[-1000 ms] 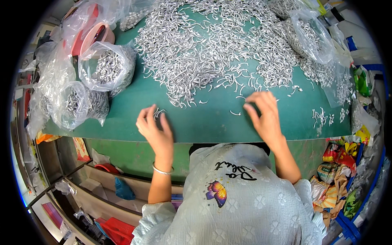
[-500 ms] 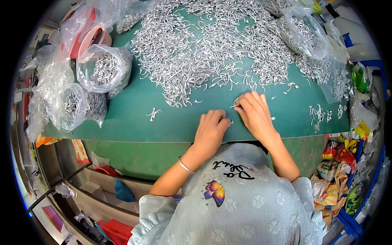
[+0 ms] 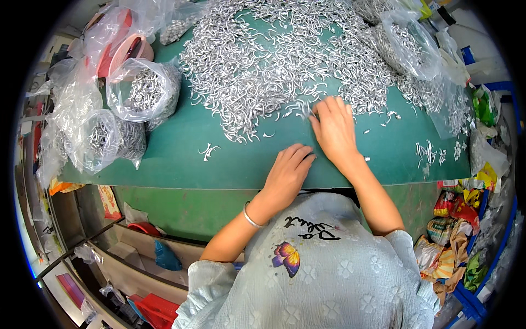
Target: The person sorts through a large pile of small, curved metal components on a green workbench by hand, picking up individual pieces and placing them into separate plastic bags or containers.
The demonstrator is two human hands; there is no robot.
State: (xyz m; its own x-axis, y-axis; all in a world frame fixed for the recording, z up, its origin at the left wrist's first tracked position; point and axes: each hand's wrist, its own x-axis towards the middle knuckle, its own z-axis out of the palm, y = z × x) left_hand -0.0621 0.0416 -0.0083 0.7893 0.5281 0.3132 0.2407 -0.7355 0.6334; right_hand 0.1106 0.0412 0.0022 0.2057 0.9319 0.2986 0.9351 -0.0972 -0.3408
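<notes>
Right hand is at the near edge of the pile, fingers bent downward with the fingertips right by some loose curved metal pieces — can't tell if it's actually pinching one. Left hand is lower down, near the table's front edge, fingers curled and close together; whatever's under them is hidden, so no idea if it has hold of anything. There's a silvery bracelet on that wrist.

Past the hands, the big pile of the same silvery bits covers most of the far side of the green table. A small clump lies apart on the left, and more are scattered over on the right. Clear plastic bags full of pieces stand on the left — pink basket just behind.
</notes>
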